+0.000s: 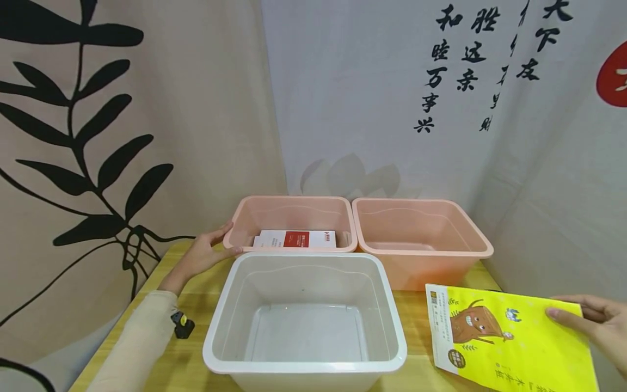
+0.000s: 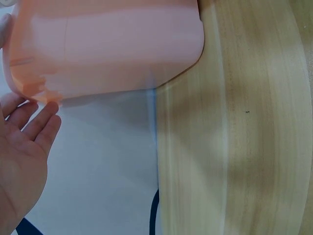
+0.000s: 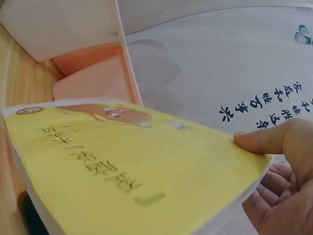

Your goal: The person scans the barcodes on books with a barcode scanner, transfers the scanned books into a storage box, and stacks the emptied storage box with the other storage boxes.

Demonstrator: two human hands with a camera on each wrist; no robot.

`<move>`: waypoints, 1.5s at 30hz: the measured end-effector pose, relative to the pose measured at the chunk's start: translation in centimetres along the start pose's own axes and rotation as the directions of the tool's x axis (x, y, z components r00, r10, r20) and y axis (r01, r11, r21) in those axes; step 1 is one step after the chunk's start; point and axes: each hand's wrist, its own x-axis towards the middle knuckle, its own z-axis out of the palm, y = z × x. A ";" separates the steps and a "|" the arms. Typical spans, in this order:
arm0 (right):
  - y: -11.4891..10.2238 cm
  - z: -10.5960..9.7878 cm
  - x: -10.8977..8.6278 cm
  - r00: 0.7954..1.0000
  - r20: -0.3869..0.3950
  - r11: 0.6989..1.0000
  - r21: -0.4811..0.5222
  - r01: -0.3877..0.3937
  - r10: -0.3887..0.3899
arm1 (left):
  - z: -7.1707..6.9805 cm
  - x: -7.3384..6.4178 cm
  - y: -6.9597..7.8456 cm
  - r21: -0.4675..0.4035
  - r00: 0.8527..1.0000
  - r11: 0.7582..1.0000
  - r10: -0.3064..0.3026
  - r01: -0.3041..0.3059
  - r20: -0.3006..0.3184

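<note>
My left hand [image 1: 203, 253] rests against the left corner of a pink bin [image 1: 294, 202], its fingers along the side and its thumb by the front rim. The left wrist view shows the fingertips right at the bin's rim. Inside that bin lies a white pack with a red label [image 1: 296, 238], its lower part hidden by the front wall. My right hand [image 1: 600, 321] pinches the right edge of a yellow tissue pack [image 1: 539, 348] with a cartoon log on it, thumb on top and fingers underneath. In the right wrist view, the tissue pack [image 3: 146, 161] is tilted.
A white bin [image 1: 303, 367] stands in front, close to the pink ones. To the right of the first pink bin is a second pink bin [image 1: 421, 272]. All stand on a wooden table [image 1: 196, 354]. Behind hangs a cloth [image 1: 362, 81] with black lettering.
</note>
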 end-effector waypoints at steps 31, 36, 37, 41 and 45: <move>-12.8 -1.8 3.5 0.871 -0.213 0.816 0.307 0.490 -0.443 | 0.0 0.0 0.0 -0.014 1.000 1.000 0.012 -0.012 -0.005; -15.3 -1.1 4.3 0.883 -0.230 0.843 0.276 0.462 -0.408 | 0.0 0.0 0.1 -0.013 1.000 1.000 0.011 -0.011 -0.008; -15.8 -0.9 4.5 0.883 -0.233 0.842 0.280 0.462 -0.408 | 0.0 0.0 0.1 -0.015 1.000 1.000 0.012 -0.012 -0.008; -17.5 -0.1 5.3 0.884 -0.223 0.829 0.313 0.463 -0.410 | 0.0 0.0 -0.1 -0.021 1.000 1.000 0.014 -0.014 -0.008; -19.0 1.0 6.2 0.893 -0.180 0.794 0.408 0.450 -0.413 | 0.1 0.0 -0.2 -0.022 1.000 1.000 0.015 -0.015 -0.008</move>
